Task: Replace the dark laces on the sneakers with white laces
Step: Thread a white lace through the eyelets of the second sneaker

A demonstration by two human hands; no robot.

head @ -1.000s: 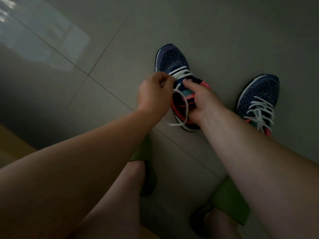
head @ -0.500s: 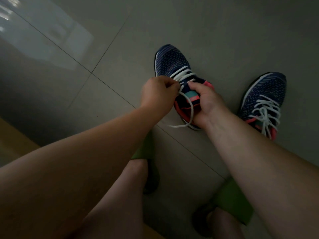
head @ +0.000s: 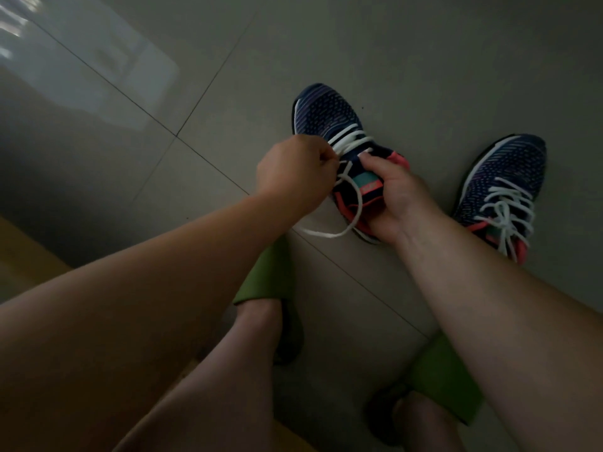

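Observation:
Two navy knit sneakers with coral trim stand on the grey tiled floor. The left sneaker has a white lace through its front eyelets only; a loose end loops down over the heel onto the floor. My left hand pinches the lace at the shoe's left eyelet row. My right hand grips the shoe's tongue and right collar, thumb on the eyelets. The right sneaker stands apart to the right, fully laced in white with loose ends.
My feet in green slide sandals rest on the floor just below the shoes, the other sandal at lower right. A wooden edge shows at the lower left. Tile joints cross the floor.
My left hand has shifted slightly down and right along the eyelets, still pinching the lace. The loose loop hangs lower toward the floor. The view has drifted a little.

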